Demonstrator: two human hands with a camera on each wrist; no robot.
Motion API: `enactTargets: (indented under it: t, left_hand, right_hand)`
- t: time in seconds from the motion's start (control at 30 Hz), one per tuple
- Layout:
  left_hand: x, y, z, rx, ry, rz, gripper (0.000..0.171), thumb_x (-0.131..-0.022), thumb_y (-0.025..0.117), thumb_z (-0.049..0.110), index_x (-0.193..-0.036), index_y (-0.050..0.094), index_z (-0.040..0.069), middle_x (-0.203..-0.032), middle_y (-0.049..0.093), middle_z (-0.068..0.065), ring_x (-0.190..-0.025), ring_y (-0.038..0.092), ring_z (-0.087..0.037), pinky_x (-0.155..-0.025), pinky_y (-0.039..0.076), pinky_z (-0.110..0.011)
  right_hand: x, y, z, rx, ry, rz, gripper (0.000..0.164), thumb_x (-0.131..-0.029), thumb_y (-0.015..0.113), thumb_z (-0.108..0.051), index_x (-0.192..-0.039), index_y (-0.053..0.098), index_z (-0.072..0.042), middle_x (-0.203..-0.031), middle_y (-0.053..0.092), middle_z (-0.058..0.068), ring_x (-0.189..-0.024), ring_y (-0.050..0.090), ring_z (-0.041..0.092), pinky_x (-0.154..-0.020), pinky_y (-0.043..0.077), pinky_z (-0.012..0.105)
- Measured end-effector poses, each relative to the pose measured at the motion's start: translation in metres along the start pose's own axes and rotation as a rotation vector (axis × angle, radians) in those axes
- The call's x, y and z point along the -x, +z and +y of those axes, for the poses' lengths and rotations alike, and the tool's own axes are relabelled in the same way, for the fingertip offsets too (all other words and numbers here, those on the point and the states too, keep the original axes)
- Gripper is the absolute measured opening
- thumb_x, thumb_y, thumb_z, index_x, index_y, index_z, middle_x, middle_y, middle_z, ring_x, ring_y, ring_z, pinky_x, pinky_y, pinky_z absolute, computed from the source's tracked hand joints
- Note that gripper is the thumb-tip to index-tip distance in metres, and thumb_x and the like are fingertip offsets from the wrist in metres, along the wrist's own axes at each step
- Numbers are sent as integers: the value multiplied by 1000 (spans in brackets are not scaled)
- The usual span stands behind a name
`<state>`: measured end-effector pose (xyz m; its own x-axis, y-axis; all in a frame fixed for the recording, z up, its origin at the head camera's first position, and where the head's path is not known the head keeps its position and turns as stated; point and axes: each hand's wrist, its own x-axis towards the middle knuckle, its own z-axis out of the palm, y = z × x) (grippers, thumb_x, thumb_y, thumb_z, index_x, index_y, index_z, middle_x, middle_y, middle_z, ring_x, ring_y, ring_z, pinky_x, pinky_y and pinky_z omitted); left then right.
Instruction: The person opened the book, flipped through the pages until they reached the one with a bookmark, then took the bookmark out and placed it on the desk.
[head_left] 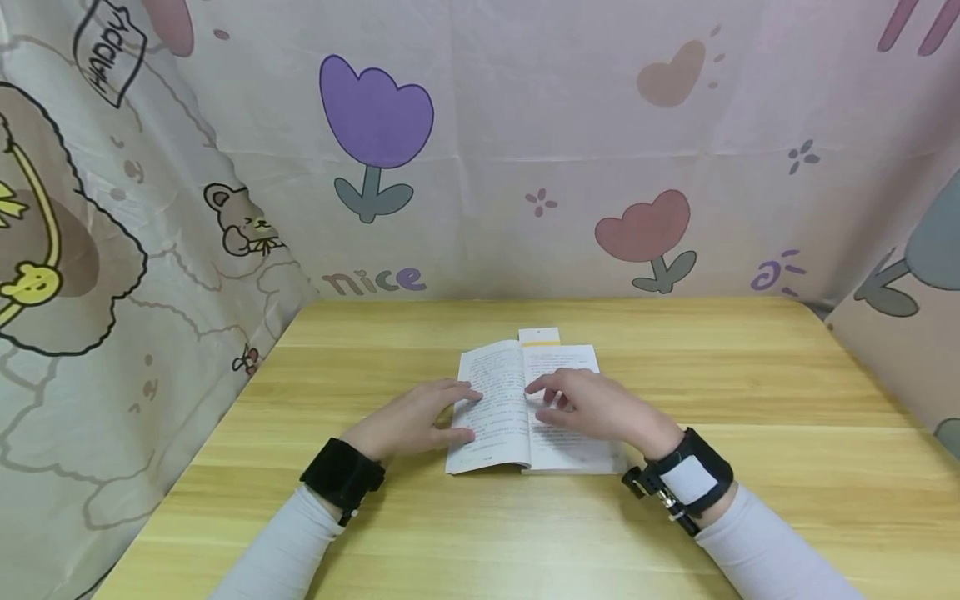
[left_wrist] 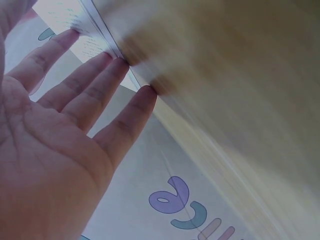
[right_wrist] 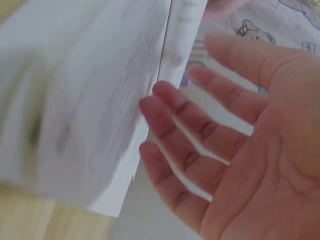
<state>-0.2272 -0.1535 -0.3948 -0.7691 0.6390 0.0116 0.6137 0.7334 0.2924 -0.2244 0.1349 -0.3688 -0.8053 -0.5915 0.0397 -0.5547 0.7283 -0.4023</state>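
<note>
A book (head_left: 491, 417) with printed white pages lies open on the wooden table in the head view. My left hand (head_left: 412, 419) rests at its left edge, with fingertips on the left page (left_wrist: 65, 17) and at the page edge in the left wrist view. Over the right page (head_left: 573, 454) is my right hand (head_left: 596, 406), its fingers loosely bent and spread, the fingertips near the middle fold. In the right wrist view these fingertips (right_wrist: 155, 107) meet or nearly meet the page surface (right_wrist: 115, 100); nothing is pinched between them.
A white card with a yellow stripe (head_left: 538, 335) sticks out beyond the book's top edge. The wooden table (head_left: 360, 350) ends at a printed cloth backdrop (head_left: 487, 233), with another cloth (head_left: 172, 333) at the left. Black straps (head_left: 342, 477) circle both wrists.
</note>
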Motion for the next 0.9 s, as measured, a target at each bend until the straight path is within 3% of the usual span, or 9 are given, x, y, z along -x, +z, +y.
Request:
enactTargets:
  t: [0.23,0.47,0.67,0.9]
  left_hand:
    - [1,2,0,2,10,-1,61,-88,63,50,-139,53,17,-143,46,-7,-131,38,-22,-106,32,-39]
    - [0,3,0,-7,22,8,61,-89,63,50,-138,53,17,-143,46,-7,-131,39,-21,-106,33,-37]
    - [0,2,0,-4,22,8,60,-89,63,49,-138,53,16,-143,46,-7,-131,39,-21,-105,33,-37]
    - [1,2,0,-3,11,4,61,-89,63,49,-139,53,16,-143,46,-5,-131,39,-21,-105,33,-37]
  right_hand:
    - [4,-12,20,96,157,40,35,-89,67,-29,-118,69,-9,-95,66,0,-77,57,11,-64,48,28]
    - [10,-25,50,104,288,48,31,-91,65,-29,-111,71,-6,-95,66,5,-77,56,18,-66,47,34]
    - [13,-32,62,104,341,36,21,-92,64,-26,-102,75,-10,-77,60,1,-65,51,17,-54,38,30]
    - [14,-32,66,101,331,26,22,-91,66,-21,-107,75,-8,-87,65,1,-67,51,16,-56,38,30]
